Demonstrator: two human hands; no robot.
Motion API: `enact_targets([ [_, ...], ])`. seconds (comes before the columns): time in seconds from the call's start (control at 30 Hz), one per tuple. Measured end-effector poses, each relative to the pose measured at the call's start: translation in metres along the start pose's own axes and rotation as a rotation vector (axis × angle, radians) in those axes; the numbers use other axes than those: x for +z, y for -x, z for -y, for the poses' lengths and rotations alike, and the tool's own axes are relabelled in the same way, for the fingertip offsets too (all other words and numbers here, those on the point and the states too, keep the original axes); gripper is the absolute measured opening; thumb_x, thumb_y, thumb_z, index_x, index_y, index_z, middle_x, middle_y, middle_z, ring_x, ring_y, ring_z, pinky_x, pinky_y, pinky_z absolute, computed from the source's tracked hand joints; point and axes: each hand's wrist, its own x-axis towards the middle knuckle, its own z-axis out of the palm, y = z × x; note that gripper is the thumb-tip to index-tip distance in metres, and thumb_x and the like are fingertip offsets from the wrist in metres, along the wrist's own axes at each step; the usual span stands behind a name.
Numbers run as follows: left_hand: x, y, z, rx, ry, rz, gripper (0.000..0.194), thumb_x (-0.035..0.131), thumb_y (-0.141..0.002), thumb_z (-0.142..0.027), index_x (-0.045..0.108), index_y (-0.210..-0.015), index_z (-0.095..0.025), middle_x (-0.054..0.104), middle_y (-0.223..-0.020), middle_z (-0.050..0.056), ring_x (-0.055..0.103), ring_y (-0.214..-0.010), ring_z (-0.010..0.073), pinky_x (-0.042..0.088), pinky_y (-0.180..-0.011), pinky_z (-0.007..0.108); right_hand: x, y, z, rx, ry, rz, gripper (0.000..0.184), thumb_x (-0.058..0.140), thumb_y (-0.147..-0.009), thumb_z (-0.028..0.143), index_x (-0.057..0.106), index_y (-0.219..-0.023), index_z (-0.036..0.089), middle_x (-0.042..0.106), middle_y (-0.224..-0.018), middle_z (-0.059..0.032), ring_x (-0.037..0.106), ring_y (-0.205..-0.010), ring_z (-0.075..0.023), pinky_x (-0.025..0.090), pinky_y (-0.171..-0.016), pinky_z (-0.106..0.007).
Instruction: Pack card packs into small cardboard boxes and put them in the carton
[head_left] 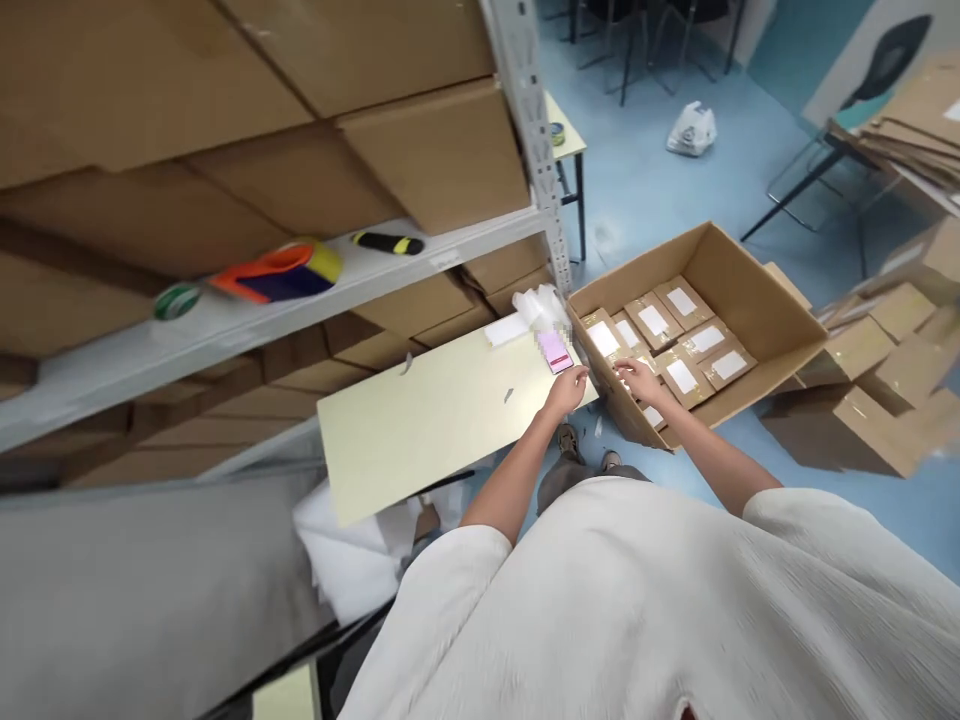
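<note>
The pink item by your left hand is pixelated, so you can't make out what it is or read it. Your right hand covers some of the kraft parcels in the cardboard carton, whose near wall hides others. Their white labels show no readable print. At far right, flattened cardboard runs off the picture's edge, as do the chair legs at the far end.

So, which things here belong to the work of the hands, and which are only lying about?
In use: left hand, right hand, brown labelled parcels, cardboard box, pink slip.

Lying about: tape roll, black-and-yellow tool, white plastic bag.
</note>
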Motion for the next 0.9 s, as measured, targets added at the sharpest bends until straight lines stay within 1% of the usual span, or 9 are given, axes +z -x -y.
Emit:
enact_targets([
  [0.1,-0.009,0.037,0.013,-0.057,0.039,-0.085,0.04,0.049,-0.107,-0.016,0.073,-0.138,-0.019,0.076,-0.143,0.011,0.07,-0.132,0.0232,0.052,-0.12,0.039,0.028,0.001,0.015,-0.051,0.03,0.139,0.033,0.065,-0.088,0.037,0.075,-0.115,0.021,0.08,-0.116,-0.0115,0.077,-0.099,-0.0256,0.063,-0.099,-0.047],
  [0.2,-0.02,0.075,0.03,-0.108,0.074,-0.181,0.04,0.049,-0.106,-0.017,0.073,-0.139,-0.02,0.077,-0.14,0.01,0.071,-0.129,0.0226,0.054,-0.117,0.038,0.063,0.006,0.029,-0.082,0.074,0.267,0.033,0.066,-0.088,0.038,0.075,-0.115,0.02,0.08,-0.113,-0.0117,0.077,-0.096,-0.0248,0.063,-0.096,-0.045],
  [0.3,-0.031,0.115,0.05,-0.177,0.113,-0.302,0.041,0.05,-0.105,-0.015,0.073,-0.138,-0.02,0.077,-0.137,0.01,0.071,-0.128,0.0221,0.056,-0.115,0.037,0.103,0.013,0.044,-0.123,0.143,0.391,0.032,0.066,-0.089,0.04,0.075,-0.114,0.021,0.08,-0.115,-0.011,0.077,-0.094,-0.0234,0.064,-0.091,-0.042],
  [0.4,-0.041,0.16,0.072,-0.237,0.154,-0.422,0.041,0.05,-0.104,-0.013,0.073,-0.137,-0.019,0.076,-0.138,0.011,0.071,-0.128,0.0218,0.055,-0.115,0.037,0.149,0.025,0.058,-0.156,0.198,0.505,0.031,0.066,-0.09,0.04,0.075,-0.113,0.022,0.08,-0.116,-0.0103,0.078,-0.093,-0.0225,0.064,-0.09,-0.041],
  [0.53,-0.053,0.227,0.101,-0.318,0.21,-0.563,0.041,0.049,-0.103,-0.011,0.073,-0.136,-0.018,0.076,-0.139,0.013,0.071,-0.128,0.022,0.054,-0.116,0.037,0.216,0.05,0.076,-0.228,0.252,0.647,0.03,0.066,-0.09,0.04,0.075,-0.112,0.022,0.081,-0.116,-0.0105,0.078,-0.093,-0.0235,0.063,-0.091,-0.043],
  [0.63,-0.063,0.281,0.125,-0.351,0.242,-0.666,0.04,0.048,-0.104,-0.012,0.072,-0.136,-0.018,0.075,-0.139,0.014,0.071,-0.13,0.0232,0.054,-0.117,0.04,0.27,0.077,0.087,-0.295,0.297,0.741,0.032,0.065,-0.09,0.044,0.075,-0.114,0.024,0.081,-0.117,-0.0104,0.078,-0.096,-0.0245,0.063,-0.091,-0.043],
  [0.77,-0.078,0.362,0.163,-0.4,0.263,-0.812,0.04,0.051,-0.104,-0.015,0.07,-0.139,-0.019,0.077,-0.137,0.012,0.071,-0.128,0.024,0.056,-0.115,0.041,0.349,0.122,0.098,-0.363,0.333,0.851,0.036,0.063,-0.09,0.047,0.075,-0.115,0.024,0.081,-0.115,-0.0098,0.078,-0.097,-0.0253,0.063,-0.093,-0.045],
  [0.9,-0.091,0.45,0.2,-0.47,0.27,-0.948,0.041,0.055,-0.105,-0.017,0.068,-0.143,-0.019,0.077,-0.134,0.012,0.074,-0.122,0.0234,0.057,-0.113,0.039,0.433,0.175,0.103,-0.413,0.337,0.973,0.037,0.064,-0.09,0.049,0.075,-0.115,0.024,0.081,-0.115,-0.0105,0.078,-0.098,-0.0262,0.063,-0.094,-0.046],
])
